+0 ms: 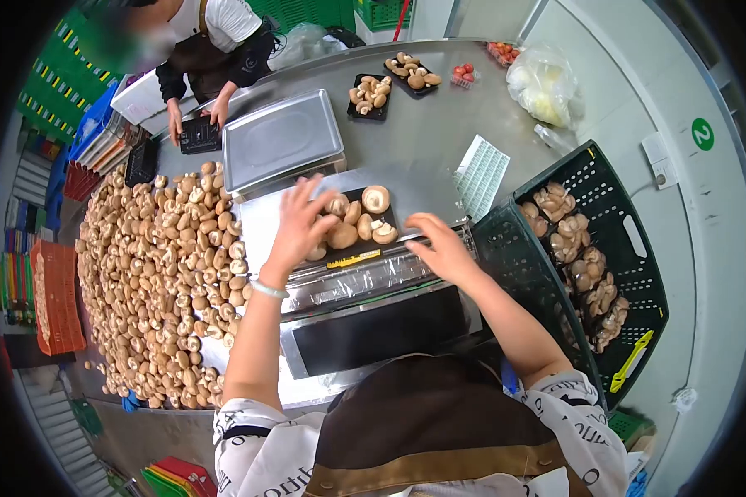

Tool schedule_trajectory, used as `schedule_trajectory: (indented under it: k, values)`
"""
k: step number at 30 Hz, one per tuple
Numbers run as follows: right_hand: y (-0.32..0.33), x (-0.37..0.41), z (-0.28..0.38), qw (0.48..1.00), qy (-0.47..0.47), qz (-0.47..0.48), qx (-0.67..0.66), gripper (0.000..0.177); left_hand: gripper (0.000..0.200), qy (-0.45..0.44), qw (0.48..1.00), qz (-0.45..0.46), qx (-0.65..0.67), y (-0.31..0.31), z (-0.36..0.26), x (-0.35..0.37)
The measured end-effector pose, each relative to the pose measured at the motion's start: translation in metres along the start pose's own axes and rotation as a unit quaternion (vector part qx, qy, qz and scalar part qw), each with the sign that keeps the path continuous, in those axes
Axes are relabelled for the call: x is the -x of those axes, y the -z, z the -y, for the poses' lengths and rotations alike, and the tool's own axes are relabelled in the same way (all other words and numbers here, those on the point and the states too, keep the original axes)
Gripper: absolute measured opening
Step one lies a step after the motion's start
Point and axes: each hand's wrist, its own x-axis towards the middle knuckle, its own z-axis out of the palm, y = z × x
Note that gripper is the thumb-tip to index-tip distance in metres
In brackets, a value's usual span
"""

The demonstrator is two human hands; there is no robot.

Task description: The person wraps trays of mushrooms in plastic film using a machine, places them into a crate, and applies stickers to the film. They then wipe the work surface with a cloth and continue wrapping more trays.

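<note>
In the head view a black tray [390, 217] of shiitake mushrooms [342, 235] sits on the wrapping machine, just behind its roll of clear film [340, 288]. My left hand [301, 222] is spread over the tray's left side, fingertips at the mushrooms there. Off the tray's right end, my right hand [441, 247] has its fingers apart and holds nothing. A yellow label strip [354, 259] lies along the machine's front bar.
Loose shiitakes [162, 282] are heaped on the left. A metal pan [283, 137] stands behind the tray. On my right is a dark green crate [651, 273] of packed mushrooms. A label sheet [481, 178] lies near it. Across the table a co-worker's hands [220, 108] hold a black tray [200, 137].
</note>
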Motion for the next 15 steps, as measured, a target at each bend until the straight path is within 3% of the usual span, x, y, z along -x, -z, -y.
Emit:
schedule_trajectory:
  k: [3, 5, 7, 9, 10, 11, 13, 14, 15]
  values:
    - [0.027, 0.024, -0.007, 0.994, -0.046, -0.08, 0.05, 0.028, 0.025, 0.146, 0.971, -0.185, 0.048, 0.037, 0.0, 0.037]
    - [0.038, 0.044, -0.008, 0.982, -0.136, -0.122, 0.052, 0.023, 0.015, 0.399, 0.899, -0.165, 0.067, 0.056, -0.003, 0.082]
    - [0.032, 0.057, -0.018, 0.965, -0.162, -0.106, 0.174, 0.025, 0.018, 0.368, 0.914, -0.14, -0.102, 0.042, 0.006, 0.135]
    - [0.017, 0.064, -0.018, 0.929, -0.192, -0.057, 0.312, 0.029, 0.026, 0.322, 0.924, -0.093, -0.186, 0.026, -0.015, 0.153]
    - [0.0, 0.065, -0.036, 0.919, -0.163, -0.092, 0.346, 0.034, 0.029, 0.351, 0.918, -0.099, -0.156, 0.006, -0.016, 0.162]
    - [-0.011, 0.061, -0.035, 0.914, -0.163, -0.081, 0.362, 0.03, 0.03, 0.308, 0.932, -0.101, -0.161, -0.002, -0.025, 0.16]
    - [-0.03, 0.05, -0.044, 0.953, -0.138, -0.068, 0.26, 0.028, 0.026, 0.309, 0.926, -0.094, -0.194, -0.022, -0.025, 0.158]
    - [-0.035, 0.045, -0.048, 0.968, -0.097, -0.065, 0.222, 0.024, 0.025, 0.347, 0.93, -0.066, -0.107, -0.023, -0.018, 0.157]
    - [-0.033, 0.043, -0.053, 0.977, -0.123, -0.027, 0.169, 0.023, 0.025, 0.381, 0.924, -0.036, -0.019, -0.021, -0.007, 0.158]
